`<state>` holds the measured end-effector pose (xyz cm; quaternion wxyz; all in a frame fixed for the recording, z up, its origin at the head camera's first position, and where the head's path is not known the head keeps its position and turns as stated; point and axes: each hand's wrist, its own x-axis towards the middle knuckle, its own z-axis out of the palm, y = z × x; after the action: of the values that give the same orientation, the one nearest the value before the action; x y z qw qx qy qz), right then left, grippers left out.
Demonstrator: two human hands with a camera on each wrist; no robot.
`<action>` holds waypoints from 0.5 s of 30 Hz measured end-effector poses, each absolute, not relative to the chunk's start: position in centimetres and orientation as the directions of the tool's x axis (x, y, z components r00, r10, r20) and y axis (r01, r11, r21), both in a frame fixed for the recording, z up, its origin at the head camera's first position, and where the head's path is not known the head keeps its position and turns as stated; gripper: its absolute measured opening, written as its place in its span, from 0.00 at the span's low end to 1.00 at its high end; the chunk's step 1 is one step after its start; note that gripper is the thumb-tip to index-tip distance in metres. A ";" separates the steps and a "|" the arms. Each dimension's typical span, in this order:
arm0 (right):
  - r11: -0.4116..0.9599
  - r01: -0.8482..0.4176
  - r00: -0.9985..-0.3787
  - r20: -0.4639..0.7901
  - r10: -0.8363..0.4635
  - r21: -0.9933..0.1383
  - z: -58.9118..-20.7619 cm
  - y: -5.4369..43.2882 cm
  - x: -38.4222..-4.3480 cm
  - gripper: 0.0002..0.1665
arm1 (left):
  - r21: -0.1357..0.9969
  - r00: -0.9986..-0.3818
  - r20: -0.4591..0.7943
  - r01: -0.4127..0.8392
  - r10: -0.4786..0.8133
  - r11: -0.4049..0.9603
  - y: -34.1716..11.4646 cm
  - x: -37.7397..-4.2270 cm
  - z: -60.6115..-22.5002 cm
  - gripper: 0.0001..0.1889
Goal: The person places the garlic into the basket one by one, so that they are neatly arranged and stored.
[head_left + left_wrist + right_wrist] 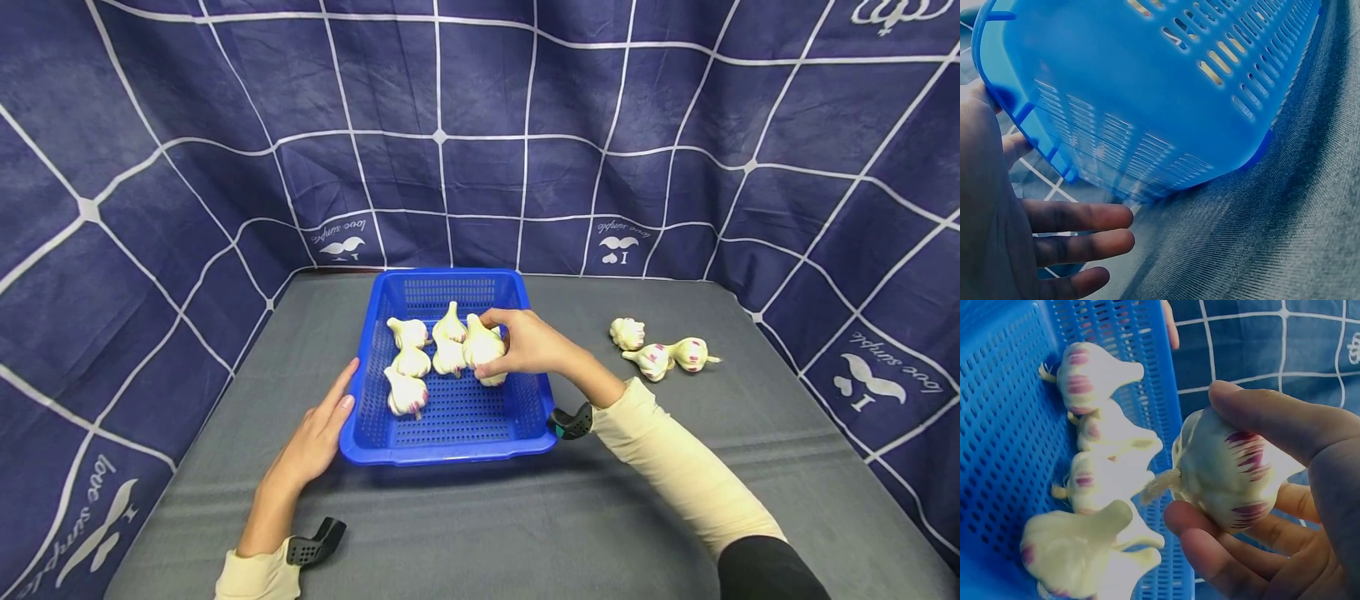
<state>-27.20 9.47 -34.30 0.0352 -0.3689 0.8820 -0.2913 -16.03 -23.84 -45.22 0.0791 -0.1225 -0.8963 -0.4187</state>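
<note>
My right hand (531, 342) grips a garlic bulb (1229, 472), white with purple streaks, its dry roots showing in the right wrist view. In the head view that bulb is over the right part of a blue plastic basket (450, 454). Several more garlic bulbs (407, 393) lie inside the basket, with part of one hidden behind the held bulb and fingers. At the basket's left rim, my left hand (311, 442) touches the edge. Three of its fingers (1079, 244) stretch out straight in the left wrist view, beside the perforated wall.
To the right of the basket, several garlic bulbs (648, 361) lie close together on the grey cloth (615, 517). A dark blue curtain (480, 179) with white grid lines hangs behind the table and along both sides.
</note>
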 end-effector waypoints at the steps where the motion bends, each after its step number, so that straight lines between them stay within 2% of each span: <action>1: 0.559 -0.634 -0.721 0.146 -0.678 -0.534 -34.3 9.2 -27.2 0.40 | 0.731 -0.958 0.244 0.285 0.152 0.619 -23.8 -16.0 -45.2 0.28; 9: 0.575 -0.634 -0.708 0.089 -0.701 -0.516 -35.0 8.0 -27.2 0.41 | 0.723 -0.952 0.266 0.302 0.154 0.622 -23.9 -16.1 -45.3 0.27; 15: 0.589 -0.610 -0.720 0.061 -0.691 -0.530 -35.2 7.7 -27.2 0.37 | 0.721 -0.948 0.279 0.313 0.154 0.618 -24.0 -16.2 -45.4 0.27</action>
<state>-27.20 7.67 -35.23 0.0760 -0.3661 0.8881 -0.2672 -16.16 -23.96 -45.39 0.0954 -0.1304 -0.8945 -0.4170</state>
